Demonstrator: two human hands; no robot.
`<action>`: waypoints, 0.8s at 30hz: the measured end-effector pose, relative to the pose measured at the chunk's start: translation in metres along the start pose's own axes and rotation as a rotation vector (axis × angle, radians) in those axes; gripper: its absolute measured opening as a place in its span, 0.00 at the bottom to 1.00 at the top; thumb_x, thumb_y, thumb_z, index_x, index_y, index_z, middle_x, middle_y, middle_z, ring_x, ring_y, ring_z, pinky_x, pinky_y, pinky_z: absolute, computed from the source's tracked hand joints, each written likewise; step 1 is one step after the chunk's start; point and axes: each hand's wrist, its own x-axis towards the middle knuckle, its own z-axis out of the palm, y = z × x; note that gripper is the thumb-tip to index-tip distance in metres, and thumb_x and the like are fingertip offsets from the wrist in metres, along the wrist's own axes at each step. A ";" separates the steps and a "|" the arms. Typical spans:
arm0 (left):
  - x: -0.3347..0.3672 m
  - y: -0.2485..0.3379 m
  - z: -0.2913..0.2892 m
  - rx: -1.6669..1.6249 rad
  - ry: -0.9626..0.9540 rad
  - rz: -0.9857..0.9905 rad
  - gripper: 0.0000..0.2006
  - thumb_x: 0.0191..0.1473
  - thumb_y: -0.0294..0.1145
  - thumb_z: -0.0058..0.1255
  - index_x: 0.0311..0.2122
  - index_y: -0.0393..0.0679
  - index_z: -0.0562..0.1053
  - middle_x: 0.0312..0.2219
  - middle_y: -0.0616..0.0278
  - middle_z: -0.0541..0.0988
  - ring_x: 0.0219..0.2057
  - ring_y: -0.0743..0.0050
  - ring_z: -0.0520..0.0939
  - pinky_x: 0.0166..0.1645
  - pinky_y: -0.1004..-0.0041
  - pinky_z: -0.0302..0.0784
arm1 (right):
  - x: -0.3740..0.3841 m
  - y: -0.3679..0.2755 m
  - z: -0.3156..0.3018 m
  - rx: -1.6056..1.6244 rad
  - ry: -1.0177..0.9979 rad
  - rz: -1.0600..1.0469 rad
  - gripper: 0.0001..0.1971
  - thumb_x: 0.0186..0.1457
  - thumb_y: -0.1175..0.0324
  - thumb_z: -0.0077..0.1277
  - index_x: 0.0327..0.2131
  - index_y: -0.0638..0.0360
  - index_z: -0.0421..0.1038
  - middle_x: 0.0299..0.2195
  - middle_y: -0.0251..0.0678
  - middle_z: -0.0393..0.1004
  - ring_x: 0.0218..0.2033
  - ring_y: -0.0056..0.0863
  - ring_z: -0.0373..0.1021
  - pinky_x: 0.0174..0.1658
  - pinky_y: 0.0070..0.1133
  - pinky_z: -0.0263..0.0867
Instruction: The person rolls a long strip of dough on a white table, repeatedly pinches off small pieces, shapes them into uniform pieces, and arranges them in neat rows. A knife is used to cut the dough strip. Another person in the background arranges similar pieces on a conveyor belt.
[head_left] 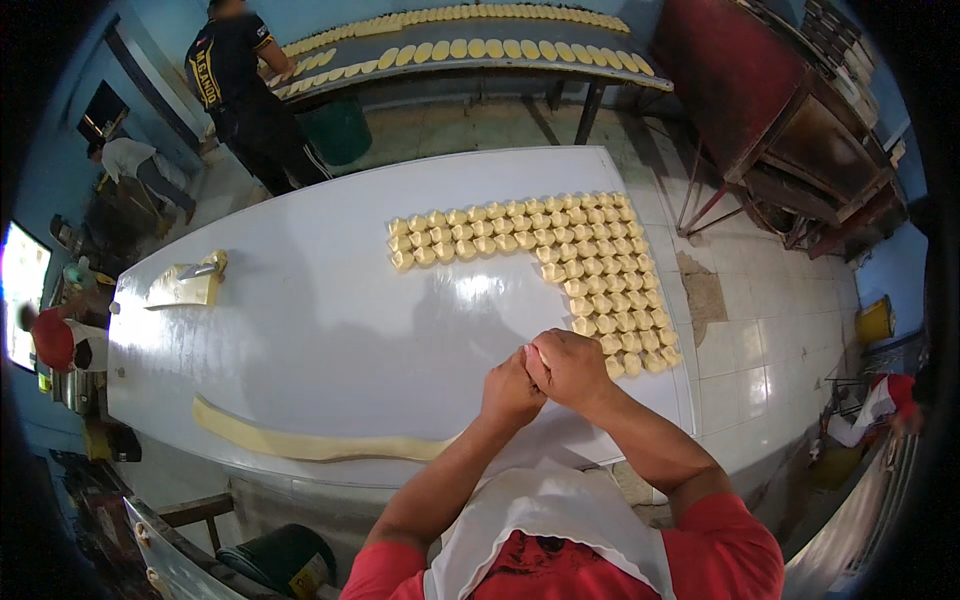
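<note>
My left hand (513, 388) and my right hand (568, 368) are pressed together above the white table (330, 330), fingers closed. Whatever lies between them is hidden. Just beyond and right of my hands, rows of small pale yellow dough pieces (600, 268) stand close together in an L shape along the table's far and right sides. A long flat strip of dough (310, 445) stretches along the near edge, its right end behind my left forearm. Toward the table's left end rests a slab of dough (185, 290) with a metal tool, seemingly a scraper (205, 267), on it.
Behind the table, a person in black (235, 80) works at a long bench (480, 65) lined with flat oval dough pieces. A green bin (340, 130) stands below it. A large rusty red metal cabinet (740, 80) is at far right. Other people are at the left and right edges.
</note>
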 end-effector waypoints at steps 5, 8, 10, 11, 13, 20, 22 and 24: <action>0.007 -0.019 0.006 0.103 -0.158 -0.021 0.13 0.51 0.34 0.55 0.41 0.43 0.73 0.35 0.48 0.81 0.37 0.40 0.82 0.42 0.51 0.78 | 0.005 0.030 0.021 -0.133 -0.034 0.150 0.13 0.58 0.60 0.54 0.27 0.58 0.72 0.24 0.41 0.76 0.25 0.41 0.75 0.30 0.33 0.71; -0.023 -0.017 0.026 -0.005 -0.222 0.455 0.14 0.49 0.31 0.59 0.42 0.45 0.74 0.38 0.50 0.81 0.37 0.43 0.83 0.41 0.54 0.80 | 0.015 0.076 0.042 -0.362 -0.161 0.365 0.16 0.59 0.55 0.55 0.31 0.59 0.74 0.29 0.43 0.78 0.30 0.43 0.76 0.34 0.36 0.72; -0.035 0.050 -0.010 -0.224 -0.351 0.534 0.10 0.51 0.30 0.57 0.39 0.42 0.72 0.39 0.48 0.81 0.37 0.44 0.82 0.38 0.55 0.79 | 0.009 0.095 0.045 -0.415 -0.204 0.399 0.23 0.58 0.46 0.55 0.40 0.58 0.76 0.38 0.37 0.79 0.40 0.41 0.73 0.42 0.36 0.71; -0.034 0.045 -0.010 -0.305 -0.263 0.404 0.12 0.51 0.31 0.59 0.40 0.42 0.72 0.35 0.48 0.81 0.35 0.43 0.82 0.37 0.54 0.79 | 0.019 0.097 0.044 -0.448 -0.187 0.332 0.23 0.58 0.46 0.55 0.43 0.57 0.76 0.40 0.36 0.78 0.43 0.40 0.72 0.44 0.35 0.70; -0.023 0.026 -0.011 -0.236 -0.234 0.200 0.10 0.54 0.31 0.58 0.41 0.42 0.74 0.34 0.47 0.82 0.34 0.40 0.83 0.38 0.54 0.80 | 0.023 0.106 0.048 -0.524 -0.293 0.330 0.26 0.58 0.47 0.56 0.53 0.51 0.75 0.46 0.31 0.76 0.50 0.36 0.67 0.51 0.34 0.67; -0.022 0.007 -0.004 -0.242 -0.226 0.152 0.16 0.57 0.33 0.59 0.49 0.41 0.72 0.39 0.43 0.81 0.41 0.36 0.82 0.46 0.56 0.80 | 0.023 0.138 0.056 -0.391 -0.208 0.311 0.23 0.54 0.54 0.61 0.51 0.51 0.76 0.42 0.34 0.75 0.49 0.37 0.67 0.52 0.34 0.66; -0.018 0.000 0.005 -0.245 -0.085 0.120 0.24 0.55 0.33 0.62 0.54 0.41 0.68 0.45 0.43 0.79 0.47 0.37 0.80 0.50 0.56 0.78 | 0.025 0.107 0.032 -0.201 -0.128 0.391 0.23 0.53 0.54 0.62 0.50 0.52 0.76 0.43 0.38 0.77 0.48 0.39 0.69 0.52 0.34 0.66; -0.013 0.002 0.010 -0.218 0.026 0.022 0.33 0.52 0.34 0.65 0.60 0.40 0.63 0.50 0.44 0.77 0.52 0.39 0.78 0.55 0.56 0.76 | -0.007 0.102 0.021 0.241 -0.308 0.407 0.22 0.55 0.56 0.63 0.49 0.55 0.77 0.40 0.41 0.77 0.44 0.41 0.73 0.48 0.33 0.69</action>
